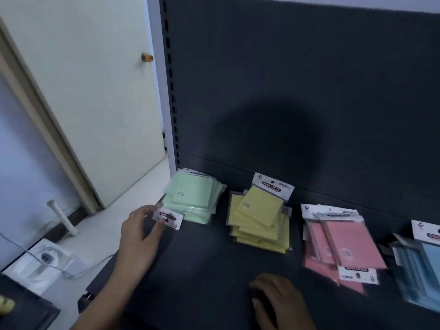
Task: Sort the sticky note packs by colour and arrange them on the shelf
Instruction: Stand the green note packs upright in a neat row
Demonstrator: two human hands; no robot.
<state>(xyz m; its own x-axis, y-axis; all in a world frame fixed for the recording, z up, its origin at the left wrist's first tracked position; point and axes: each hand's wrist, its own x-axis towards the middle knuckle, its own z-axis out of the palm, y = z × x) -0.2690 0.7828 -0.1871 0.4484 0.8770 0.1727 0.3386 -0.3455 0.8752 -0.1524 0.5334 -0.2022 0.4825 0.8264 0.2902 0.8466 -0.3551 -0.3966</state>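
Four piles of sticky note packs lie on the dark shelf (pixel 204 265): green (pixel 194 195) at the left, then yellow (pixel 258 217), pink (pixel 342 244), and blue (pixel 421 263) at the right edge. My left hand (pixel 140 231) pinches the white header card (pixel 167 217) of the top green pack at the pile's front. My right hand (pixel 277 298) rests on the shelf in front of the yellow and pink piles, fingers curled, holding nothing.
The shelf's dark back panel (pixel 297 91) rises behind the piles, with a slotted upright (pixel 171 91) at its left. A white door (pixel 90 91) stands at the left. On the floor lie a white box (pixel 40 265) and a cable.
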